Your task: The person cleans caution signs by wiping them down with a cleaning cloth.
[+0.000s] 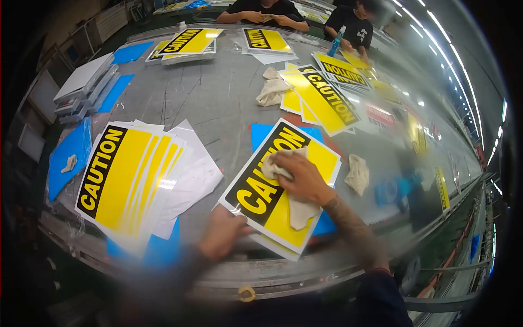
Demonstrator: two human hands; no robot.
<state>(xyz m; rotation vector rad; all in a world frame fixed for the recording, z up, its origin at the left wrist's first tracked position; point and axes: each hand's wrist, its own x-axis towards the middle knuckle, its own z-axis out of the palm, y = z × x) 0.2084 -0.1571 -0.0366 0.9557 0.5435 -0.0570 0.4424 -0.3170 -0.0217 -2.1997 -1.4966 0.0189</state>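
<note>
A yellow and black caution sign point(321, 158) lies tilted in front of me, on top of at least one more sign. My right hand point(298, 173) is closed on a beige cloth point(302, 211) and presses it against the sign's face, covering part of the lettering. At the sign's lower left corner, my left hand point(223, 231) pinches the edge; some of its fingers are hidden and blurred. Blue sheets point(261, 133) stick out from beneath the sign. To the left, a fanned stack of caution signs point(117, 188) rests beside white sheets point(199, 155).
Another crumpled cloth point(357, 174) lies right of the sign. More caution signs point(327, 101) and a cloth point(272, 90) are farther back. Wrapped white panels point(84, 82) are stacked at left. Across the table are two people point(261, 15) point(351, 30) and a spray bottle point(336, 42).
</note>
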